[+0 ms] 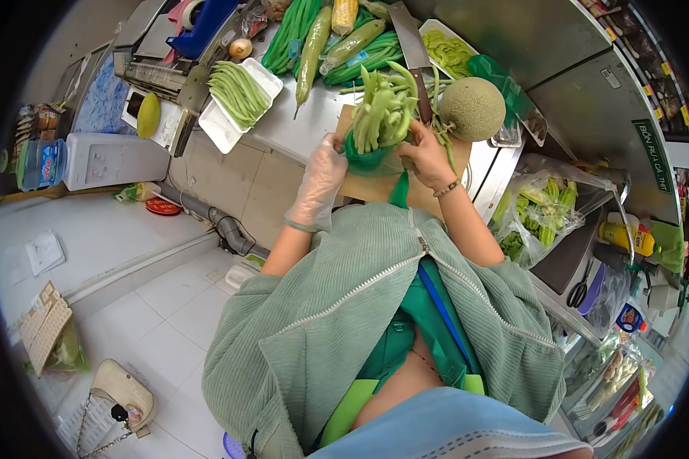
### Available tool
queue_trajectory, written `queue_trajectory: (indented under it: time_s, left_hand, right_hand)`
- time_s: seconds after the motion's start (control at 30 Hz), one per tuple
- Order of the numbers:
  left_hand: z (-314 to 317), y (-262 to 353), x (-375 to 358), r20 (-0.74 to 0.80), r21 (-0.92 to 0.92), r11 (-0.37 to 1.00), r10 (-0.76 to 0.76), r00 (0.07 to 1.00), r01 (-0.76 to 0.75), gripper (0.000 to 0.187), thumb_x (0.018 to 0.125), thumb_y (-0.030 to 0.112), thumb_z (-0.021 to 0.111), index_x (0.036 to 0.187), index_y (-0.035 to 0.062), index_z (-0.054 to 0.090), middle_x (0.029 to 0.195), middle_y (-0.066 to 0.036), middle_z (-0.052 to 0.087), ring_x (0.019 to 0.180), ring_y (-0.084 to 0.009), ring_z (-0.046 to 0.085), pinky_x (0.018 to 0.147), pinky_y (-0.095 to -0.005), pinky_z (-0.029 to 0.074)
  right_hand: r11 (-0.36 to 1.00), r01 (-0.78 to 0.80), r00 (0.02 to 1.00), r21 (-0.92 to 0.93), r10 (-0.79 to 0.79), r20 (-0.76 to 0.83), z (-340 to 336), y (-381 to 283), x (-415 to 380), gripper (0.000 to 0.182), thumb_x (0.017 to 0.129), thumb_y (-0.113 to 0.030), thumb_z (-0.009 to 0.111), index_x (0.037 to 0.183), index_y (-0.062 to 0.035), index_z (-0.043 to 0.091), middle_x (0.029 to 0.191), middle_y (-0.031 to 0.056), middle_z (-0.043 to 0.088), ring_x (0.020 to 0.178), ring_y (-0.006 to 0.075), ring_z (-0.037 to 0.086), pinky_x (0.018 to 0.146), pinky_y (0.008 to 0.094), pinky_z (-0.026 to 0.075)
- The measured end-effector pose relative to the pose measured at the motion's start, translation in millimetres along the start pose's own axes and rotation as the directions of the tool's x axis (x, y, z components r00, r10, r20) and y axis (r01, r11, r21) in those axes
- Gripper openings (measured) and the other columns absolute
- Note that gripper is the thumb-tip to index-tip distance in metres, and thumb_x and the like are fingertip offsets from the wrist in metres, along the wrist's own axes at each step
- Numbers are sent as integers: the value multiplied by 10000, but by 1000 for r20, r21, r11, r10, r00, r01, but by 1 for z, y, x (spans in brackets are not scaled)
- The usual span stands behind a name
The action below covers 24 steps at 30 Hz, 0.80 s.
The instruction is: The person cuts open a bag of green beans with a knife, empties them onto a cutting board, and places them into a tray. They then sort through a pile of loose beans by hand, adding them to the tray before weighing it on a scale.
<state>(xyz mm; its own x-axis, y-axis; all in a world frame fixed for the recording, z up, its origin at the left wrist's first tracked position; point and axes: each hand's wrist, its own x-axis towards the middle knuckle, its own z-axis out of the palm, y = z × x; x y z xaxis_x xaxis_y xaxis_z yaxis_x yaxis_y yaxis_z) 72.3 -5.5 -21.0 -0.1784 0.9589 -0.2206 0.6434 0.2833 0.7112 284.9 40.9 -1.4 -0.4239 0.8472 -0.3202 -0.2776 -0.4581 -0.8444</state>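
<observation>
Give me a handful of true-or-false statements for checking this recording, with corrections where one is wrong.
1. The left hand wears a clear plastic glove. True.
2. Both hands are gloved. False: the right hand is ungloved, with a bracelet at its wrist.
3. Between the hands, a bunch of green beans stands partly inside green netting. True.
4. The cantaloupe lies left of that bunch. False: it lies to the right.
5. The white foam tray holds onions. False: it holds other green beans.

Bright, even light (edges fisheye-bent).
</observation>
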Motion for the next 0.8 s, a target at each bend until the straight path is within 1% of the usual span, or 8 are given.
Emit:
queue_trajectory:
  time_s: [0.1, 0.2, 0.23, 0.33, 0.37, 0.5, 0.6, 0.8]
  left_hand:
    - [-14, 16, -12, 52, -438, 887, 185, 981, -144, 487, 773, -21, 561, 1252, 14, 479, 1144, -137, 606, 1093, -255, 583, 918, -326, 447]
    - [-35, 39, -16, 217, -886, 464, 419, 882, -2, 676, 748, -42, 658, 1364, 27, 389, 1272, -67, 521, 1190, -187, 492, 1024, -319, 379]
    - [-33, 30, -7, 263, -842, 539, 406, 875, 3, 694, 723, -13, 749, 1336, 36, 428, 1240, -56, 542, 1143, -171, 514, 1004, -327, 402]
    - [-19, 24, -1, 183, -847, 531, 307, 934, -8, 703, 700, 18, 800, 1310, 33, 452, 1209, -56, 564, 1110, -157, 537, 973, -313, 432]
    - [-15, 25, 0, 93, -846, 525, 312, 946, -90, 623, 698, 37, 802, 1251, 14, 514, 1164, -64, 597, 1064, -162, 567, 940, -314, 448]
    - [-9, 23, 3, 46, -857, 507, 252, 967, -92, 585, 708, 7, 790, 1225, -2, 515, 1134, -59, 606, 1016, -145, 587, 892, -297, 483]
    - [-4, 21, 2, 29, -879, 471, 204, 978, -72, 536, 715, 11, 782, 1192, -17, 537, 1101, -71, 621, 984, -148, 600, 875, -297, 491]
    - [-9, 20, 0, 52, -907, 419, 195, 979, -35, 509, 742, 78, 738, 1194, -28, 531, 1082, -87, 624, 974, -163, 605, 863, -297, 487]
  right_hand:
    - [972, -87, 996, 216, 78, 48, -3, 10, 3, 485, 837, 45, 585, 1303, -47, 488, 903, 9, 621, 554, 47, 453, 454, 210, 320]
    - [920, -165, 975, 355, 99, 197, -4, 14, 6, 440, 854, 9, 594, 1285, -36, 518, 875, -10, 611, 552, 32, 446, 455, 204, 322]
    - [956, -115, 988, 269, 81, 135, 7, 8, 4, 417, 865, -9, 590, 1277, -22, 528, 876, -15, 612, 571, 24, 452, 472, 193, 329]
    - [999, 8, 1000, 41, -9, 15, 29, 2, 1, 336, 885, -54, 594, 1213, 13, 575, 856, -24, 614, 620, 10, 473, 516, 172, 350]
    - [999, 35, 999, -3, -35, 16, 25, 6, 2, 295, 882, -64, 605, 1165, 20, 603, 834, -22, 612, 632, 13, 481, 525, 174, 355]
    - [940, 167, 974, -298, -204, -96, 25, 8, 2, 183, 867, -104, 650, 988, 32, 661, 776, -20, 599, 673, 20, 501, 554, 179, 373]
    - [884, 103, 979, -455, -171, -110, 19, 9, 2, 154, 844, -113, 676, 908, 27, 664, 780, -9, 620, 683, 22, 509, 578, 185, 395]
    - [954, 197, 980, -225, -188, 62, 29, 8, -6, 159, 872, -72, 612, 991, 22, 661, 845, -2, 655, 765, 45, 562, 689, 211, 463]
